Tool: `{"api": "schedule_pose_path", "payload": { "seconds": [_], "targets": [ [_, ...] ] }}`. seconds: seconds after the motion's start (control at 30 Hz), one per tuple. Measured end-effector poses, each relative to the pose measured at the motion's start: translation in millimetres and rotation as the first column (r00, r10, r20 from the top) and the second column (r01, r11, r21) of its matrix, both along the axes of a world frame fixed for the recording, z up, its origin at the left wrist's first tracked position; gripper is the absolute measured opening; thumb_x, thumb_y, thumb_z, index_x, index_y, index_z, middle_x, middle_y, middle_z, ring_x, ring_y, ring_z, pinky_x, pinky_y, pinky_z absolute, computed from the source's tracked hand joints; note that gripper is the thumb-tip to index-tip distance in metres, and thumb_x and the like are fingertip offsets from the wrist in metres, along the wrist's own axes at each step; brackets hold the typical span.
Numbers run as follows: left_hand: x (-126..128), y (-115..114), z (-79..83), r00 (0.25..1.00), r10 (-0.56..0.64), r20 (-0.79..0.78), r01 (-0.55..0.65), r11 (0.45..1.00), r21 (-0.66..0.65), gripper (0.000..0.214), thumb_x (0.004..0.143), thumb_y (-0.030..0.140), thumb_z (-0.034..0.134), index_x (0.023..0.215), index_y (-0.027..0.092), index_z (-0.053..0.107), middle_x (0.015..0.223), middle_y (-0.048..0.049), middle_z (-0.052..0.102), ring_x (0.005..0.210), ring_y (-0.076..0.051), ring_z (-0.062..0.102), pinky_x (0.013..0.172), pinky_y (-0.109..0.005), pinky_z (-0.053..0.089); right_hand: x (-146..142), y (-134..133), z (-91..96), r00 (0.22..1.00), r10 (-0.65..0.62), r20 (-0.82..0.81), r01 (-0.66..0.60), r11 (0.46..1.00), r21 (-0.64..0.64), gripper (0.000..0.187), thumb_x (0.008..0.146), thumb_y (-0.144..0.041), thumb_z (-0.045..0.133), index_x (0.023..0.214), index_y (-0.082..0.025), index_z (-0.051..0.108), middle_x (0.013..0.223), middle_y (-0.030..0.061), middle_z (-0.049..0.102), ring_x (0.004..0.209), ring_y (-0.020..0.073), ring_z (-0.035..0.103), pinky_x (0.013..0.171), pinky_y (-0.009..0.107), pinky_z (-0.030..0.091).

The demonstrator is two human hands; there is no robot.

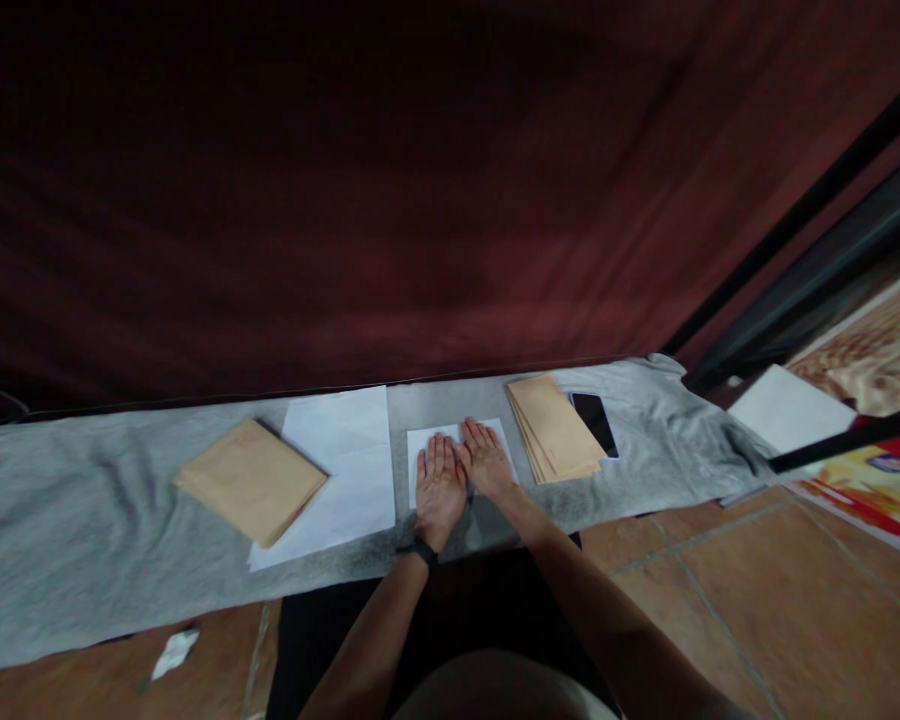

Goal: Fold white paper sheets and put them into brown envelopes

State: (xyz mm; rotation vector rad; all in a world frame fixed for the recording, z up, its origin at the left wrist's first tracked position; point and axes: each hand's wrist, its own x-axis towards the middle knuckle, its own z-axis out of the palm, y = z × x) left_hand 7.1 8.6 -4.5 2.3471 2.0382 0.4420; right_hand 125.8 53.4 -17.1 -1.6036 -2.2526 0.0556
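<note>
Both hands lie flat, side by side, on a small white sheet of paper that rests on the grey cloth. My left hand, with a dark band at the wrist, covers the middle of the sheet, fingers stretched out. My right hand is angled in from the right, its fingers extended over the sheet's right part. Much of the paper is hidden under them, so I cannot tell whether it is folded. Larger white sheets lie just left of my left hand. Several brown envelopes are stacked right of my right hand.
Another stack of brown envelopes overlaps the large sheets on the left. A dark-screened phone sits partly beneath the right stack. Grey cloth covers the long narrow surface, backed by a dark red curtain. White scrap lies on the tiled floor.
</note>
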Motion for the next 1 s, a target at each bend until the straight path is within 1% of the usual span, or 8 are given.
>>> {"api": "schedule_pose_path", "payload": {
  "seconds": [0.2, 0.33, 0.43, 0.5, 0.6, 0.67, 0.77, 1.0],
  "targets": [
    [-7, 1, -1.3, 0.989, 0.133, 0.067, -0.136, 0.990, 0.038, 0.059, 0.100, 0.028, 0.030, 0.154, 0.004, 0.031, 0.161, -0.0194, 0.033, 0.152, -0.026, 0.023, 0.124, -0.049, 0.023, 24, 2, -4.7, 0.992, -0.125, 0.020, 0.124, 0.991, 0.058, 0.057, 0.106, -0.039, 0.034, 0.152, -0.006, 0.040, 0.156, 0.0173, 0.041, 0.146, 0.0279, 0.037, 0.119, 0.047, 0.028],
    [-12, 0, -2.1, 0.978, 0.189, 0.087, -0.193, 0.981, 0.034, 0.060, 0.099, 0.028, 0.032, 0.153, 0.001, 0.032, 0.161, -0.0216, 0.029, 0.152, -0.028, 0.023, 0.124, -0.048, 0.023, 32, -1, -6.8, 0.987, -0.158, 0.042, 0.154, 0.985, 0.084, 0.058, 0.106, -0.039, 0.034, 0.153, -0.004, 0.038, 0.156, 0.0196, 0.040, 0.146, 0.0298, 0.038, 0.117, 0.047, 0.030],
    [-13, 0, -0.9, 0.969, 0.220, 0.108, -0.224, 0.974, 0.029, 0.061, 0.098, 0.027, 0.032, 0.152, -0.002, 0.032, 0.160, -0.0244, 0.029, 0.152, -0.031, 0.023, 0.124, -0.052, 0.022, 34, -4, -7.2, 0.985, -0.167, 0.044, 0.162, 0.983, 0.088, 0.059, 0.106, -0.039, 0.034, 0.153, -0.005, 0.036, 0.155, 0.0205, 0.042, 0.145, 0.0304, 0.038, 0.117, 0.049, 0.031],
    [-9, 0, 1.3, 0.977, 0.178, 0.119, -0.185, 0.982, 0.049, 0.061, 0.098, 0.026, 0.033, 0.153, 0.000, 0.032, 0.161, -0.0227, 0.030, 0.153, -0.030, 0.022, 0.124, -0.053, 0.022, 34, -4, -6.7, 0.985, -0.168, 0.045, 0.163, 0.982, 0.091, 0.059, 0.106, -0.039, 0.034, 0.153, -0.004, 0.037, 0.155, 0.0209, 0.042, 0.145, 0.0309, 0.038, 0.117, 0.049, 0.030],
    [3, -1, 5.5, 0.993, 0.018, 0.118, -0.026, 0.998, 0.064, 0.059, 0.098, 0.024, 0.033, 0.155, 0.008, 0.032, 0.162, -0.0143, 0.032, 0.153, -0.026, 0.020, 0.125, -0.049, 0.021, 33, -4, -5.4, 0.984, -0.171, 0.048, 0.166, 0.982, 0.093, 0.058, 0.105, -0.038, 0.034, 0.152, -0.004, 0.038, 0.156, 0.0207, 0.041, 0.145, 0.0311, 0.038, 0.117, 0.048, 0.030],
    [11, -2, 7.3, 0.993, -0.046, 0.104, 0.042, 0.998, 0.042, 0.058, 0.098, 0.024, 0.033, 0.154, 0.010, 0.034, 0.162, -0.0123, 0.033, 0.154, -0.025, 0.020, 0.125, -0.049, 0.021, 33, -4, -4.5, 0.984, -0.171, 0.051, 0.166, 0.982, 0.089, 0.057, 0.105, -0.037, 0.035, 0.152, -0.004, 0.039, 0.156, 0.0205, 0.041, 0.145, 0.0308, 0.037, 0.117, 0.048, 0.029],
    [14, -3, 6.4, 0.996, -0.037, 0.077, 0.036, 0.999, 0.012, 0.057, 0.099, 0.026, 0.032, 0.153, 0.008, 0.036, 0.161, -0.0150, 0.035, 0.153, -0.026, 0.021, 0.125, -0.050, 0.021, 33, -5, -4.2, 0.984, -0.167, 0.057, 0.162, 0.984, 0.078, 0.058, 0.105, -0.038, 0.035, 0.152, -0.003, 0.038, 0.156, 0.0206, 0.040, 0.146, 0.0308, 0.036, 0.118, 0.048, 0.029],
    [-6, -8, 0.0, 0.997, 0.041, 0.065, -0.044, 0.998, 0.034, 0.058, 0.101, 0.032, 0.031, 0.153, 0.006, 0.035, 0.160, -0.0178, 0.035, 0.153, -0.026, 0.023, 0.124, -0.047, 0.024, 33, -3, -4.0, 0.985, -0.170, 0.032, 0.167, 0.983, 0.080, 0.059, 0.105, -0.038, 0.034, 0.154, -0.005, 0.036, 0.156, 0.0207, 0.041, 0.146, 0.0305, 0.037, 0.118, 0.050, 0.029]
  ]
}}
